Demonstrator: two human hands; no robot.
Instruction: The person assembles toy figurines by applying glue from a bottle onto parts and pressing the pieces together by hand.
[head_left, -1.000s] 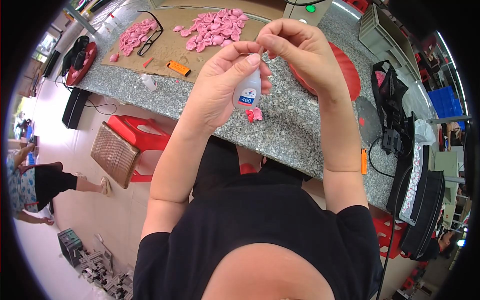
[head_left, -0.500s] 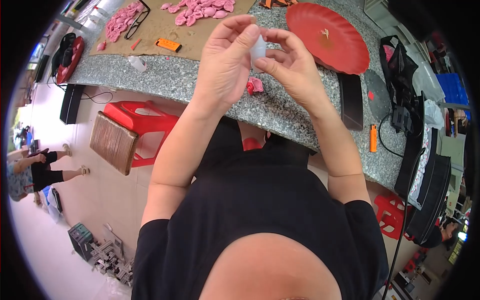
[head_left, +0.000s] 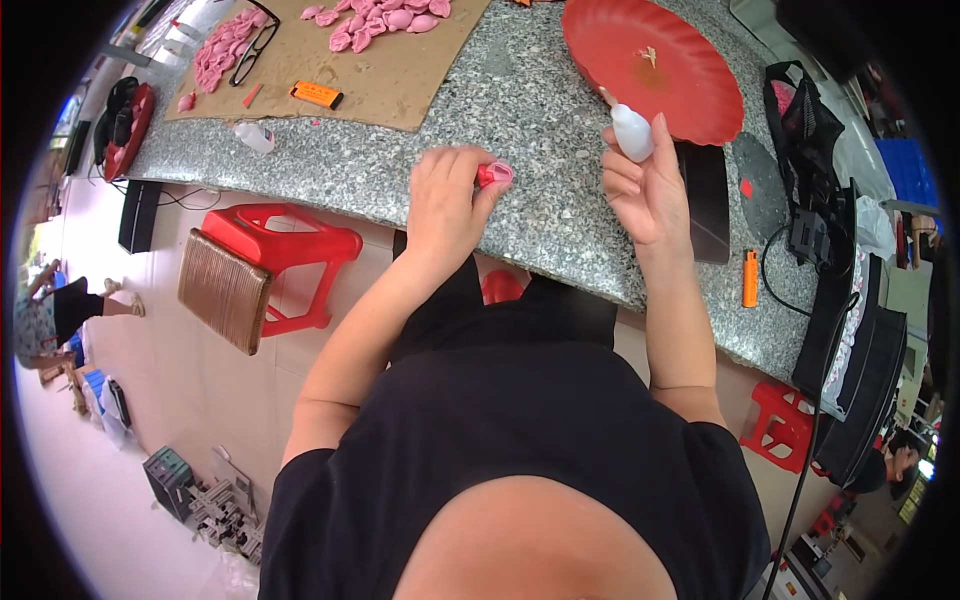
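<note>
My left hand [head_left: 445,205] is low over the near part of the speckled counter, its thumb and fingers closed on a small red-and-pink flower-like piece [head_left: 496,174]. A hollow, ruffled pink edge of that piece faces right. Over to the right, my right hand [head_left: 645,195] is raised and grips a small white squeeze bottle [head_left: 632,134] between thumb and fingers. The bottle's narrow nozzle points up and to the left, beside the rim of a red scalloped tray [head_left: 690,100]. A small pale bit [head_left: 651,57] lies in the tray.
Brown cardboard [head_left: 400,85] at the far left bears pink pieces [head_left: 385,22], eyeglasses [head_left: 262,42] and an orange box [head_left: 317,95]. A small clear bottle [head_left: 255,137] lies nearby. An orange lighter [head_left: 749,278] is at right. A red stool [head_left: 290,245] stands left.
My hands have parted from around the white bottle. The left came down and took hold of the red-and-pink piece from the counter; the right moved rightward with the bottle, its nozzle now showing.
</note>
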